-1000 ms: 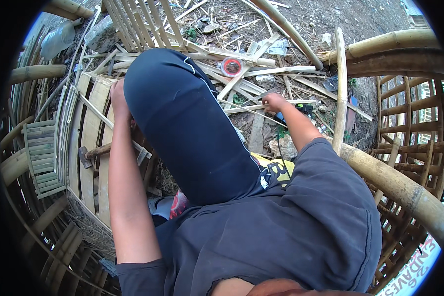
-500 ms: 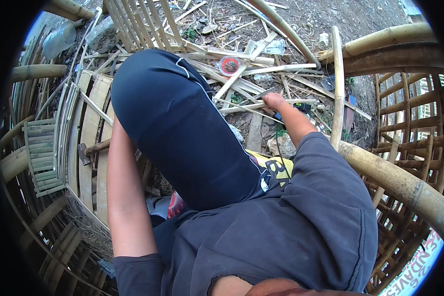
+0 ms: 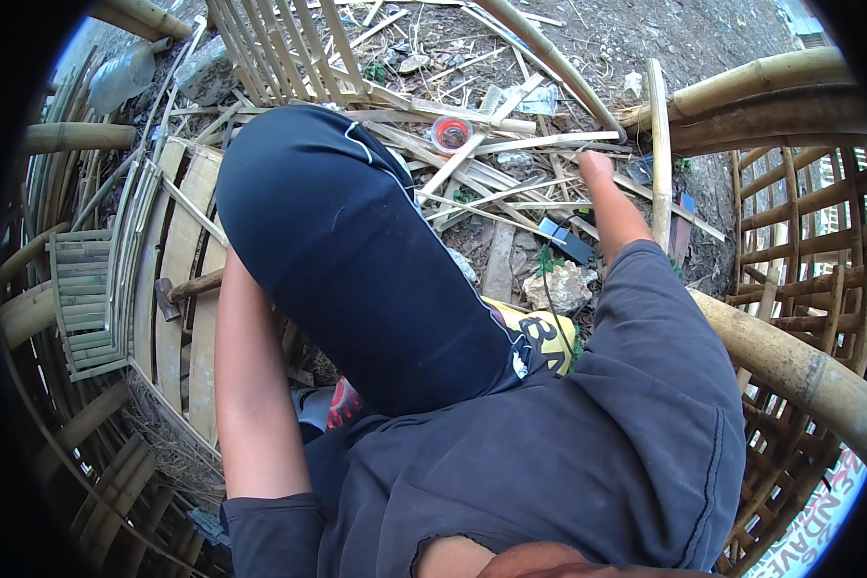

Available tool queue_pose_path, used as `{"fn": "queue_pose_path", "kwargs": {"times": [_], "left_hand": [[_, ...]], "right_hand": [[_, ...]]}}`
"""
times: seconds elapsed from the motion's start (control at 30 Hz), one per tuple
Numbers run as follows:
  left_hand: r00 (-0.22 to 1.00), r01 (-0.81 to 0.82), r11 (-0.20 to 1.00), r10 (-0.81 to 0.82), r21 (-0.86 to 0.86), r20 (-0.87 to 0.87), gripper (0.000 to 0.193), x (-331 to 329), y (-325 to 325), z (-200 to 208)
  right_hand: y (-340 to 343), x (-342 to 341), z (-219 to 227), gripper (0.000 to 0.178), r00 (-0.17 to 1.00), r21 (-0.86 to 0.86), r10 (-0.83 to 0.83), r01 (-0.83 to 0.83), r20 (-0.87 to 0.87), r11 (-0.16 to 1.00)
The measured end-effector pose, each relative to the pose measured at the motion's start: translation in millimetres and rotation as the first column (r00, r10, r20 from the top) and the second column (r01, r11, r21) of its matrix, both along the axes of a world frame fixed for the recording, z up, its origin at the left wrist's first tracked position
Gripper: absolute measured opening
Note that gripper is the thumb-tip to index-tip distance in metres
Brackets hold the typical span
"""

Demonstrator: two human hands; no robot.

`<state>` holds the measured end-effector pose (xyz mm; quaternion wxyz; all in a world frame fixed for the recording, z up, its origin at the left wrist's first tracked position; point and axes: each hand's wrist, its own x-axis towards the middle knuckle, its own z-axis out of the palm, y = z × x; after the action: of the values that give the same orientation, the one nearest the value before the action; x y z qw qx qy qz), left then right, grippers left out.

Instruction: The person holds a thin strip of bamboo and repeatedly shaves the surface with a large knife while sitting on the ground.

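My right hand (image 3: 597, 168) reaches out over loose split bamboo strips (image 3: 496, 188) on the ground, its fingers curled. What they hold, if anything, is too small and blurred to make out. My left forearm (image 3: 255, 395) runs up beside my bent knee, and the left hand is hidden behind the leg. Near that arm, a hammer (image 3: 168, 301) with a wooden handle rests on the wooden slats (image 3: 178, 250). Among the strips stands a clear tub with a red rim (image 3: 451, 133). Close to my right forearm lies a dark and blue box-like thing (image 3: 568, 243).
A thick bamboo pole (image 3: 800, 366) and a bamboo lattice (image 3: 809, 241) border the right side. An upright bamboo piece (image 3: 659, 154) stands near my right arm. A pale rock (image 3: 559, 289) lies beyond yellow printed material (image 3: 554, 345). A slatted bamboo panel (image 3: 85, 303) is at left.
My right hand has moved right and slightly farther away. A thin grey blade seen at its fingers before cannot be made out now. More of the dark and blue thing shows.
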<state>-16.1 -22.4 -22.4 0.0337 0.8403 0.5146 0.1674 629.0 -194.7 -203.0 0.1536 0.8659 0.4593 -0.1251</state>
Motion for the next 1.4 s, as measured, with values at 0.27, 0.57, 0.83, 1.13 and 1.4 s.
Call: {"fn": "queue_pose_path", "kwargs": {"times": [0.27,0.57,0.83,1.13,1.4], "left_hand": [[0.998,-0.005,0.998,0.008,-0.058,0.06,0.033,-3.0,6.2,-4.6],[0.704,0.105,0.886,0.255,-0.452,0.663,0.036,-26.7,38.4,-6.9],[0.706,0.06,0.947,0.183,-0.316,0.684,0.044,3.2,4.8,103.3],[0.721,0.125,0.992,-0.079,-0.018,0.688,0.048,-12.5,-54.5,235.3],[0.745,0.08,0.997,-0.066,0.009,0.664,0.054,-24.9,-134.5,306.0]], "right_hand": [[18.8,70.0,74.0,0.022,0.928,0.221,0.244,-0.31,0.281,0.925],[116.1,-16.4,330.9,0.029,0.945,-0.214,0.325,-0.326,-0.044,0.921],[50.9,-82.9,518.6,0.02,0.824,0.461,0.531,-0.4,-0.199,0.792],[36.8,-125.7,619.7,0.028,0.552,0.983,0.833,0.151,0.008,-0.109],[51.0,-209.7,650.6,0.025,0.627,0.573,0.152,-0.55,0.764,-0.608]]}}
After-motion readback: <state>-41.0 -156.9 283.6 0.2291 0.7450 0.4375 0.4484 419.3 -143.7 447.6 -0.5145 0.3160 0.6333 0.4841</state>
